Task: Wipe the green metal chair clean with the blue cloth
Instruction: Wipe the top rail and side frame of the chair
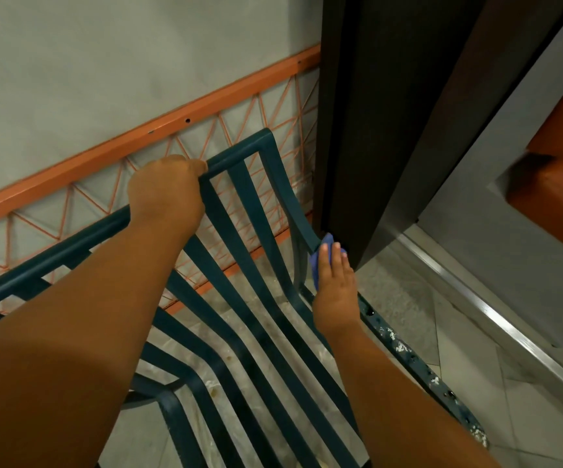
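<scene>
Left hand (pixel 167 190) clenched around the top rail of the dark green slatted metal chair (pixel 239 282), fingers wrapped over the bar. Right hand (pixel 335 288) pressing a small blue cloth (pixel 320 255) under straight fingers against the chair's rightmost curved slat, just beside a dark door frame (pixel 374 130).

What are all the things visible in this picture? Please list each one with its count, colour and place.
chair: one, dark green metal slats, centre, tilted toward the camera
cloth: one, blue, pressed on the chair's right side bar
railing: one, orange bar with thin orange wire lattice, behind the chair along the grey wall
pillar: one, dark brown, right of the chair
floor: grey tiles, lower right
left hand: one, gripping the chair's top rail
right hand: one, holding the cloth against the side bar
</scene>
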Demonstrator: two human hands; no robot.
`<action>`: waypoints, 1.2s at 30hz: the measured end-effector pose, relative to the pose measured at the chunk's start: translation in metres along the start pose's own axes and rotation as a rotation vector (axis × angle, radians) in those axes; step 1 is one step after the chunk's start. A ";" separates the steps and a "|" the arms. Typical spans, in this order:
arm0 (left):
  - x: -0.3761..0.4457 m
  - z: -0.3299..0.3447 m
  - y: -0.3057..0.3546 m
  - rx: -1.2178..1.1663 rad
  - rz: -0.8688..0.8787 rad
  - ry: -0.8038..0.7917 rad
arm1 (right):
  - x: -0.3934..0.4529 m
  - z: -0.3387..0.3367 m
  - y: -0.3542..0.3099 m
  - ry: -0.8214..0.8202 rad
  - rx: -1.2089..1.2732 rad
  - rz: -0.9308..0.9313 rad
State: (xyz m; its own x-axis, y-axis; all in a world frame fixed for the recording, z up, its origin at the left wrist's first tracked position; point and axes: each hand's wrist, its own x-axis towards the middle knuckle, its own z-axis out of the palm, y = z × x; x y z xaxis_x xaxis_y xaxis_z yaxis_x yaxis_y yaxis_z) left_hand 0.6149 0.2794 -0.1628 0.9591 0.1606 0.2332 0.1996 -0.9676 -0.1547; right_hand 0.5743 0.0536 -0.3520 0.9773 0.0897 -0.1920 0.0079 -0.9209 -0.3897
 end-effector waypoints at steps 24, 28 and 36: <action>0.000 0.000 -0.001 0.017 0.011 -0.011 | 0.005 -0.016 0.018 -0.056 0.245 0.215; 0.000 0.001 -0.002 0.014 0.030 0.002 | 0.043 -0.040 -0.004 -0.200 0.429 0.237; 0.001 0.002 -0.004 0.014 0.049 0.025 | 0.037 -0.037 0.007 -0.280 0.549 0.088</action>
State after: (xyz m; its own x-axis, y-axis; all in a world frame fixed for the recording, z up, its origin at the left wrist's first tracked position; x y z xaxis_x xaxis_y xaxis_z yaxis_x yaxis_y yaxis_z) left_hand 0.6155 0.2834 -0.1636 0.9625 0.1084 0.2488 0.1559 -0.9712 -0.1799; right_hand 0.6178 0.0362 -0.3290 0.8763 0.1864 -0.4443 -0.2530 -0.6068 -0.7535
